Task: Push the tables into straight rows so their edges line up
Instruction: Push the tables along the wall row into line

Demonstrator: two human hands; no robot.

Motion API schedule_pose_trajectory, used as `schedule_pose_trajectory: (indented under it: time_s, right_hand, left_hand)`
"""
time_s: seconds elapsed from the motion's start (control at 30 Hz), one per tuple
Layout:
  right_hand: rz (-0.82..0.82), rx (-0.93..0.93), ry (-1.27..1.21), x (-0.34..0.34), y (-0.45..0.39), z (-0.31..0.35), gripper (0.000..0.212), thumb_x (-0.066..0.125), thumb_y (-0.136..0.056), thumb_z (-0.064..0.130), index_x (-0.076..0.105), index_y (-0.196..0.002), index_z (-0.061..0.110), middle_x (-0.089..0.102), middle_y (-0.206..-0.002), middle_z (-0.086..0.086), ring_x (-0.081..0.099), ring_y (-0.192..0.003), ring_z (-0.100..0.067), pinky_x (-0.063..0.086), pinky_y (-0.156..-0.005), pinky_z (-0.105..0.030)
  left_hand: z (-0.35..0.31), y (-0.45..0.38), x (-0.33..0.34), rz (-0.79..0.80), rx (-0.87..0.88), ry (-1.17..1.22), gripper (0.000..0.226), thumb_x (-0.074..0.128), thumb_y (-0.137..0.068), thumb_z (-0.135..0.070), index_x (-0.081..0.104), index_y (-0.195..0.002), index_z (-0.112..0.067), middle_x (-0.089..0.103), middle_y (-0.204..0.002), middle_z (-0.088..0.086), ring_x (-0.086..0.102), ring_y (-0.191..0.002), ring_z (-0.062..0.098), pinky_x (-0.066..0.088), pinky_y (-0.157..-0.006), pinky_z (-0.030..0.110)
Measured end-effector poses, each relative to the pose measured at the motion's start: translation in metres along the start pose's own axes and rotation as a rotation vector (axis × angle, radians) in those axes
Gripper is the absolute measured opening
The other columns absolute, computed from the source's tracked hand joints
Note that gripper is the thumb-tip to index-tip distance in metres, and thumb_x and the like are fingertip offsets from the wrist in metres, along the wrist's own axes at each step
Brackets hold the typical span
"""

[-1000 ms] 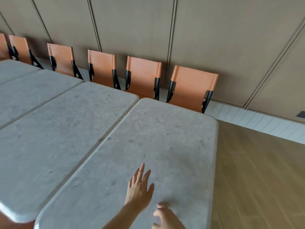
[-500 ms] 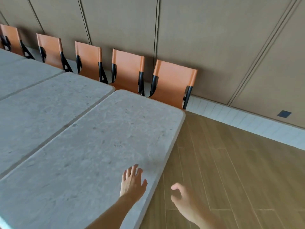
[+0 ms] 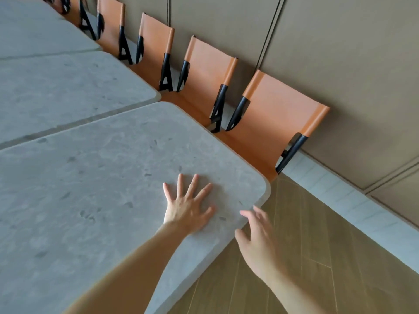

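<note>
Next tabletop (image 3: 68,91) over sits with its far edge set back from the end tabletop (image 3: 90,200), so they're not lined up yet. Your left hand (image 3: 188,205) now lies flat, fingers spread, near the far corner, further along than before. Right hand (image 3: 256,236) has swung back, fingers loose, touching the side edge, gripping nothing.

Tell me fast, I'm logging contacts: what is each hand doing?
Left hand: open, flat on the table.
Right hand: open, at the table's edge, holding nothing.
</note>
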State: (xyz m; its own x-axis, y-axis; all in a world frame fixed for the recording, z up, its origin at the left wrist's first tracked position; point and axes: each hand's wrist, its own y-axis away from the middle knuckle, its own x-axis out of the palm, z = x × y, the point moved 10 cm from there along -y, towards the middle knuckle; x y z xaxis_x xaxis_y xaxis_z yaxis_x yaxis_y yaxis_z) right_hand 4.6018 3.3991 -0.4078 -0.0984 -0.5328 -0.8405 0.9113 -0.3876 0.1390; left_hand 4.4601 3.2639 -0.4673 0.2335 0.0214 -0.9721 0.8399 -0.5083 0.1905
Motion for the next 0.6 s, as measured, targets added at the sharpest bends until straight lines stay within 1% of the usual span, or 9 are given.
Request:
schedule_pose_trajectory:
  time_s: [0.07,0.13,0.17,0.23,0.33,0.43,0.5,0.6]
  right_hand:
    - [-0.098,0.056,0.069,-0.006,-0.053,-0.013,0.048,0.055,-0.099,0.032,0.043,-0.145,0.024,0.017,-0.165,-0.006,0.020,-0.151,-0.021,0.028,-0.119,-0.044]
    - [-0.152,0.152,0.184,-0.006,-0.102,-0.022,0.059,0.049,-0.100,0.042,0.031,-0.153,0.023,0.007,-0.167,-0.010,0.011,-0.154,-0.026,0.019,-0.120,-0.055]
    - [-0.161,0.221,0.199,-0.005,-0.122,-0.027,0.064,0.045,-0.101,0.047,0.025,-0.157,0.023,0.001,-0.168,-0.010,0.006,-0.155,-0.028,0.016,-0.119,-0.060]
    - [-0.173,0.339,0.155,0.002,-0.145,-0.037,0.068,0.037,-0.101,0.054,0.015,-0.160,0.026,-0.003,-0.169,-0.009,0.001,-0.155,-0.031,0.018,-0.115,-0.066]
    - [-0.234,0.364,0.147,0.007,-0.150,-0.043,0.071,0.032,-0.098,0.058,0.015,-0.159,0.026,0.006,-0.168,-0.009,0.006,-0.152,-0.035,0.028,-0.109,-0.067]
    - [-0.218,0.338,0.184,0.008,-0.150,-0.045,0.075,0.028,-0.097,0.065,0.012,-0.159,0.026,0.008,-0.167,-0.010,0.008,-0.151,-0.037,0.031,-0.108,-0.067]
    - [-0.215,0.317,0.208,0.009,-0.154,-0.046,0.077,0.025,-0.096,0.069,0.009,-0.160,0.028,0.007,-0.167,-0.009,0.009,-0.150,-0.038,0.032,-0.108,-0.067]
    - [-0.208,0.289,0.227,0.010,-0.160,-0.045,0.075,0.022,-0.095,0.071,0.007,-0.159,0.034,0.006,-0.167,-0.007,0.010,-0.149,-0.040,0.032,-0.107,-0.066]
  left_hand:
    - [-0.001,-0.001,0.005,-0.011,-0.010,-0.034,0.080,-0.006,-0.079,-0.076,-0.008,-0.155,-0.050,-0.015,-0.169,-0.006,-0.021,-0.152,0.039,-0.009,-0.112,0.075]
    - [0.000,-0.001,0.004,-0.029,-0.020,-0.033,0.079,-0.005,-0.080,-0.075,-0.009,-0.155,-0.050,-0.015,-0.169,-0.006,-0.021,-0.152,0.038,-0.007,-0.113,0.074]
    - [0.001,-0.001,0.002,-0.044,-0.027,-0.037,0.078,-0.004,-0.081,-0.075,-0.009,-0.155,-0.050,-0.016,-0.168,-0.007,-0.021,-0.152,0.037,-0.007,-0.113,0.073]
    - [0.001,-0.002,0.002,-0.062,-0.028,-0.054,0.076,-0.001,-0.083,-0.075,-0.010,-0.154,-0.051,-0.016,-0.168,-0.008,-0.022,-0.152,0.035,-0.008,-0.114,0.072]
    - [0.000,-0.003,0.000,-0.097,-0.030,-0.045,0.071,0.007,-0.088,-0.075,-0.008,-0.154,-0.052,-0.015,-0.168,-0.010,-0.022,-0.153,0.032,-0.008,-0.115,0.071]
    - [-0.001,-0.001,-0.001,-0.120,-0.038,-0.011,0.068,0.017,-0.093,-0.075,-0.004,-0.154,-0.056,-0.015,-0.168,-0.011,-0.026,-0.152,0.030,-0.015,-0.114,0.071]
    - [0.000,-0.002,-0.001,-0.129,-0.044,-0.017,0.068,0.017,-0.092,-0.076,-0.005,-0.153,-0.057,-0.017,-0.167,-0.011,-0.029,-0.151,0.030,-0.017,-0.112,0.072]
    - [0.001,-0.007,0.001,-0.108,-0.056,-0.018,0.067,0.017,-0.092,-0.077,-0.006,-0.152,-0.059,-0.017,-0.167,-0.013,-0.028,-0.151,0.029,-0.016,-0.113,0.071]
